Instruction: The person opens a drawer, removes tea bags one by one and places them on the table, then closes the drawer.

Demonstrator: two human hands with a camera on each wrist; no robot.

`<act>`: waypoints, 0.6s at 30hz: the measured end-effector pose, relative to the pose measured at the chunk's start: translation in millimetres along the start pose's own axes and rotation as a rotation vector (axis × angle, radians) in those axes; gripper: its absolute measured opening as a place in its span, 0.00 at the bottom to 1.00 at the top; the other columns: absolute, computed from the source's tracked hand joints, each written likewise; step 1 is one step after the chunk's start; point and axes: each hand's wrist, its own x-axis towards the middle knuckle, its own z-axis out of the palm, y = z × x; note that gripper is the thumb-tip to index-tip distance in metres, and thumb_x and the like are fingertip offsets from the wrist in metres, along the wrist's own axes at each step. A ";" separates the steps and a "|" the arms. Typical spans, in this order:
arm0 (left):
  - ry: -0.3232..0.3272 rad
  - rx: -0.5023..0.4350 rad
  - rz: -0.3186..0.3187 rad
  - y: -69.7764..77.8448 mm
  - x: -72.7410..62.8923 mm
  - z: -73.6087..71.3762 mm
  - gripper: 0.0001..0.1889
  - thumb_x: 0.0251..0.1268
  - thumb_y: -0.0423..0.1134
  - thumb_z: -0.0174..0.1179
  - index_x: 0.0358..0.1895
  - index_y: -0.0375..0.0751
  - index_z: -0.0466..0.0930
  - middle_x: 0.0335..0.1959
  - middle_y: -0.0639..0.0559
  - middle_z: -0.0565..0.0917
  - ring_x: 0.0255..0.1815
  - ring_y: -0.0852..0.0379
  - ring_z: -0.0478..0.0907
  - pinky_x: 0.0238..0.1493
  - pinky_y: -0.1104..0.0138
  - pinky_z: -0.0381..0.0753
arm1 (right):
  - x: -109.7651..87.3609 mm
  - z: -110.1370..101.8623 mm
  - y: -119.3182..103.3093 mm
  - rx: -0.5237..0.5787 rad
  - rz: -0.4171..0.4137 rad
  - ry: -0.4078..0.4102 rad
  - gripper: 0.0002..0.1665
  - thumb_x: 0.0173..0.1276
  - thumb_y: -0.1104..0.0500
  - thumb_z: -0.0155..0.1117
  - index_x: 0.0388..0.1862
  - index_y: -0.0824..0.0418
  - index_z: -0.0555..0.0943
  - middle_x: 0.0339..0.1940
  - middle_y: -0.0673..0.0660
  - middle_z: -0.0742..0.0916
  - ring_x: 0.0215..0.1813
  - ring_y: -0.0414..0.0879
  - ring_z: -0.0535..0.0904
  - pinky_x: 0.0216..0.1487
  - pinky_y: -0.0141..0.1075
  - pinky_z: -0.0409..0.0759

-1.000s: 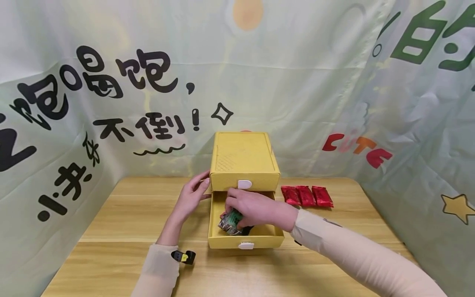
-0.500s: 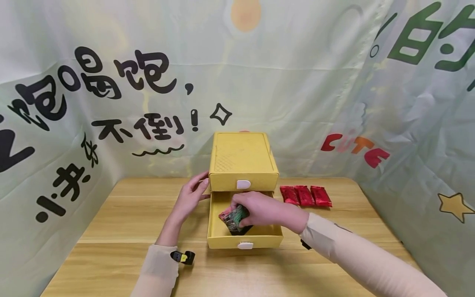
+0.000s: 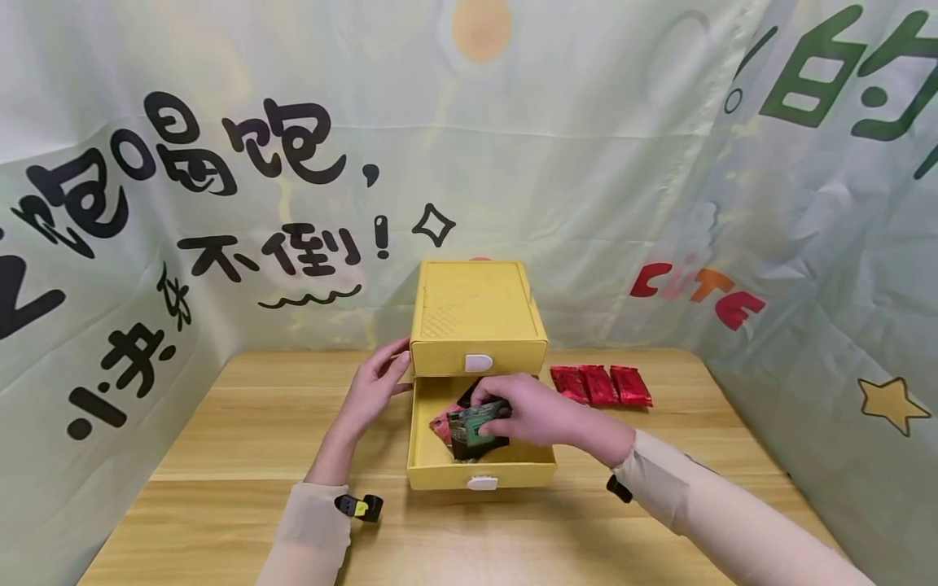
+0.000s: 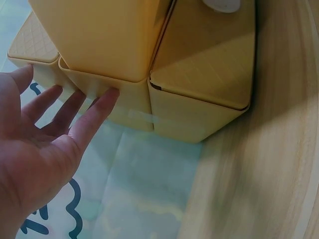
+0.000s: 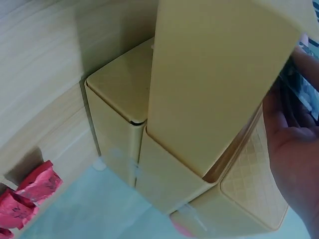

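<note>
A yellow drawer cabinet (image 3: pixel 479 301) stands at the back of the table. One of its drawers (image 3: pixel 481 476), below the top one, is pulled out. My left hand (image 3: pixel 372 389) touches the cabinet's left side with its fingers spread, as the left wrist view also shows. Inside the drawer my right hand (image 3: pixel 523 407) pinches a black and green packet (image 3: pixel 472 423) between thumb and fingers. A pink-red packet (image 3: pixel 443 425) lies to the left of it in the drawer. Some dark wrapping shows behind the right fingers; its shape is partly hidden.
Right of the cabinet, several red packets (image 3: pixel 601 385) lie in a row on the wooden table (image 3: pixel 293 423). A printed cloth (image 3: pixel 469 163) hangs close behind and at both sides. The top drawer, with its white handle (image 3: pixel 479 363), is closed above the pulled-out one.
My right hand has turned and moved slightly right inside the drawer, and the black and green packet has turned with it. The pink-red packet shows more clearly. My left hand stays at the cabinet's side.
</note>
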 end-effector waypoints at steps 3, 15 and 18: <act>0.002 -0.001 0.000 -0.3 0.4 -0.2 0.26 0.83 0.39 0.54 0.77 0.35 0.67 0.75 0.35 0.70 0.70 0.38 0.72 0.53 0.56 0.91 | -5.4 -3.3 1.3 0.047 0.014 0.045 0.14 0.67 0.59 0.77 0.48 0.54 0.82 0.42 0.46 0.87 0.41 0.40 0.79 0.41 0.33 0.84; 0.010 0.005 -0.004 -0.8 1.1 0.1 0.26 0.83 0.39 0.54 0.77 0.35 0.67 0.74 0.35 0.70 0.69 0.38 0.72 0.52 0.57 0.91 | -27.8 -13.7 3.3 0.191 0.076 0.263 0.13 0.71 0.62 0.73 0.52 0.58 0.83 0.46 0.54 0.88 0.42 0.43 0.83 0.44 0.35 0.89; 0.006 0.000 -0.005 -0.9 1.1 0.4 0.26 0.83 0.38 0.54 0.77 0.34 0.67 0.74 0.35 0.70 0.69 0.37 0.72 0.52 0.57 0.91 | -33.7 -14.2 6.9 0.210 0.094 0.326 0.12 0.72 0.63 0.71 0.52 0.60 0.83 0.44 0.54 0.88 0.41 0.43 0.82 0.44 0.35 0.89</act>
